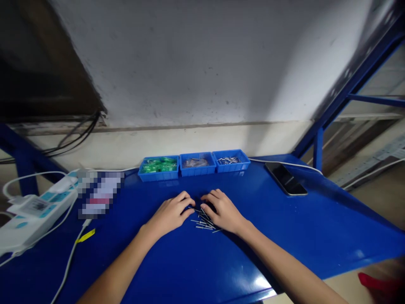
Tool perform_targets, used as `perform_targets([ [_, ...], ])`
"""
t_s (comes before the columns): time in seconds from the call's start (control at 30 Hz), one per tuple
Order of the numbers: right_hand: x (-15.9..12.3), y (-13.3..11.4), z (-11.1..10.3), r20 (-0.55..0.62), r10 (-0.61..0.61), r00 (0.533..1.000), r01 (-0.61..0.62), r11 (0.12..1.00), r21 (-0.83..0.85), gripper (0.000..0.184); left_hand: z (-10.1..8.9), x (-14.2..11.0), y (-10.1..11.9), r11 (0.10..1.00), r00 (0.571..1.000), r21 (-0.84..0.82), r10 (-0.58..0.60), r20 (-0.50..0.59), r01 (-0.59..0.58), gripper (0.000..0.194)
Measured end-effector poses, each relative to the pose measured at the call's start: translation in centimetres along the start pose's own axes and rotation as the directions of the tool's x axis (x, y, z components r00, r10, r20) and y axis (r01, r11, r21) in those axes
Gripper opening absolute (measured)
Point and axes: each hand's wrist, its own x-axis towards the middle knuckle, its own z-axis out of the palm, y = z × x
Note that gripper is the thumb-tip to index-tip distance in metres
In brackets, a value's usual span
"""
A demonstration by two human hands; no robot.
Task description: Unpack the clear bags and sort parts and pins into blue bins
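Note:
A small loose pile of blind rivets, thin and silvery, lies on the blue table between my hands. At its left edge my left hand has thumb and forefinger closed on what looks like one rivet, its thin pin showing at the fingertips. My right hand arches over the right side of the pile, fingers curved and thumb apart from them. Part of the pile is hidden under that hand. Behind the hands, three blue bins stand in a row; the right bin holds similar metal pieces.
The left bin contains green packets, the middle bin clear plastic ones. A dark phone lies at right. Further left are a white power strip, a blurred-out device and a white cable. A wall rises behind.

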Motion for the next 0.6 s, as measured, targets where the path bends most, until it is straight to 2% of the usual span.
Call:
perform_targets([
  [0.13,0.3,-0.1,-0.4,-0.004,-0.060,0.998,0.060,0.997,-0.049,0.022,0.3,0.4,0.4,0.994,0.997,-0.110,-0.028,-0.076,0.019,0.017],
  [0.23,1.2,0.0,-0.5,0.037,-0.170,0.985,0.174,0.970,-0.170,0.021,0.9,0.7,0.3,0.964,0.983,-0.260,-0.098,-0.153,0.055,0.017],
  [0.33,2.3,-0.4,-0.4,0.061,-0.241,0.969,0.248,0.922,-0.297,0.019,1.3,0.8,0.1,0.941,0.967,-0.331,-0.147,-0.207,0.072,0.018],
  [0.47,2.9,-1.2,0.0,0.009,-0.259,0.966,0.245,0.901,-0.358,0.020,1.5,0.7,0.0,0.947,0.956,-0.313,-0.152,-0.252,0.069,0.029],
  [0.6,2.7,-1.4,0.3,-0.019,-0.275,0.961,0.250,0.896,-0.366,0.021,1.5,0.6,0.1,0.971,0.969,-0.223,-0.128,-0.210,0.080,0.031],
])
